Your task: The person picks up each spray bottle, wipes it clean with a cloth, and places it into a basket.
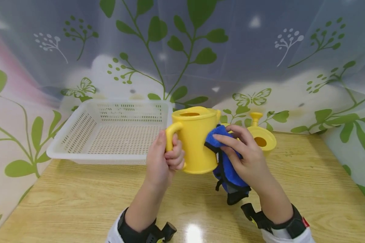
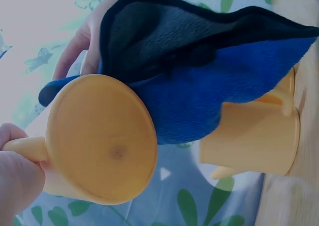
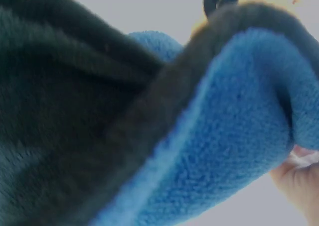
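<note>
A yellow watering can (image 1: 197, 141) is held up over the table, its handle gripped by my left hand (image 1: 165, 157). In the left wrist view the round base of that watering can (image 2: 102, 141) faces the camera. My right hand (image 1: 249, 155) pinches a blue cloth (image 1: 231, 170) with dark edging and a grey back, against the can's right side. The loose part of the cloth hangs below the fingers. Close up, the blue cloth (image 3: 219, 131) fills most of the right wrist view and hides most of that hand.
Behind my right hand stands a second yellow watering can (image 1: 266, 140), partly covered from the head view. A white perforated plastic basket (image 1: 64, 148) sits at the back left of the wooden table (image 1: 79, 199). A leaf-patterned curtain (image 1: 170, 50) hangs behind.
</note>
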Tool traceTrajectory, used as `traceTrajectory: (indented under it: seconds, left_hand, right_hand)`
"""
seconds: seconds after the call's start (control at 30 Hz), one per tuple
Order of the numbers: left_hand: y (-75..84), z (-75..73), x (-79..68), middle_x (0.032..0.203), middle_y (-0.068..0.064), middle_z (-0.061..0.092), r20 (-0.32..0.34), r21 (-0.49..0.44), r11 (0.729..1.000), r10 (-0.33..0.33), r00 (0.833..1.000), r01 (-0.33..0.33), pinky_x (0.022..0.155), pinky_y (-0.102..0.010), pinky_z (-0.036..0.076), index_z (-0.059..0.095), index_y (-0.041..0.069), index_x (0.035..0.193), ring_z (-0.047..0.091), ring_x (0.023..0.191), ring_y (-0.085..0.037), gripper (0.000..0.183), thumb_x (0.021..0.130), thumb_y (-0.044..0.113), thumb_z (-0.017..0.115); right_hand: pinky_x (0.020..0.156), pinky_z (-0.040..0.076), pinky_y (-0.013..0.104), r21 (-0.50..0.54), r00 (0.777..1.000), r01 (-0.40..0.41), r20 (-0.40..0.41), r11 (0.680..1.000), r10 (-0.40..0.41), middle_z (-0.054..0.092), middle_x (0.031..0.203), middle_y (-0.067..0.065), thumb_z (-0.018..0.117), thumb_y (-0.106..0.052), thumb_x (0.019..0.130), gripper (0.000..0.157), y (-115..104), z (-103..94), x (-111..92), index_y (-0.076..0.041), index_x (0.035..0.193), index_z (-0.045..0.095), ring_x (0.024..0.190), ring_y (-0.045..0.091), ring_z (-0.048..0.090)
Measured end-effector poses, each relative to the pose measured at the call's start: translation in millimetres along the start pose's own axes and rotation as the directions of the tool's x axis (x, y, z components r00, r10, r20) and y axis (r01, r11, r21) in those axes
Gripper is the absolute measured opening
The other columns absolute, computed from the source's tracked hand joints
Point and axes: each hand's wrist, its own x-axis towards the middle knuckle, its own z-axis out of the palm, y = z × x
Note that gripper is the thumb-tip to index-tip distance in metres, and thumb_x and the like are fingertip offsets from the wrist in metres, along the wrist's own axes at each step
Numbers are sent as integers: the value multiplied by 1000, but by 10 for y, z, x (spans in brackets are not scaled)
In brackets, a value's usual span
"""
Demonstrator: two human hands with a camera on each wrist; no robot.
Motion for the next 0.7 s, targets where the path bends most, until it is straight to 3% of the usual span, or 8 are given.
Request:
traceTrajectory:
  seconds: [0.17, 0.43, 0.57, 0.7]
  left_hand:
    - [52, -40, 17, 52, 10, 25, -26, -12, 999, 42, 999, -42, 35, -25, 5, 38, 16, 79, 15, 40, -6, 36, 100, 39, 21]
    - [91, -89, 33, 53, 9, 26, -79, -50, 992, 111, 991, -115, 36, -24, 4, 39, 14, 79, 16, 40, -5, 36, 101, 36, 20]
    - [97, -103, 37, 53, 10, 27, -79, -61, 989, 127, 989, -132, 35, -23, 4, 40, 14, 79, 17, 40, -4, 38, 101, 36, 19]
    - [93, -108, 38, 52, 10, 27, -72, -62, 989, 131, 989, -136, 35, -23, 5, 40, 14, 79, 17, 40, -4, 38, 100, 37, 18]
  right_hand:
    - [77, 42, 27, 77, 996, 57, 71, 995, -63, 50, 109, 18, 47, -26, 94, 25, 20, 32, -2, -14, 110, 63, 94, 24, 49]
    - [68, 42, 26, 151, 981, 108, 143, 983, -130, 50, 108, 16, 49, -22, 94, 22, 47, 36, -11, -17, 109, 64, 90, 21, 50]
    - [65, 40, 24, 159, 977, 86, 182, 984, -115, 50, 108, 14, 50, -20, 93, 21, 53, 9, -19, -18, 109, 63, 89, 19, 49]
    - [67, 41, 25, 152, 980, 68, 173, 986, -94, 50, 110, 14, 51, -16, 93, 21, 49, 12, -27, -17, 111, 62, 91, 20, 49]
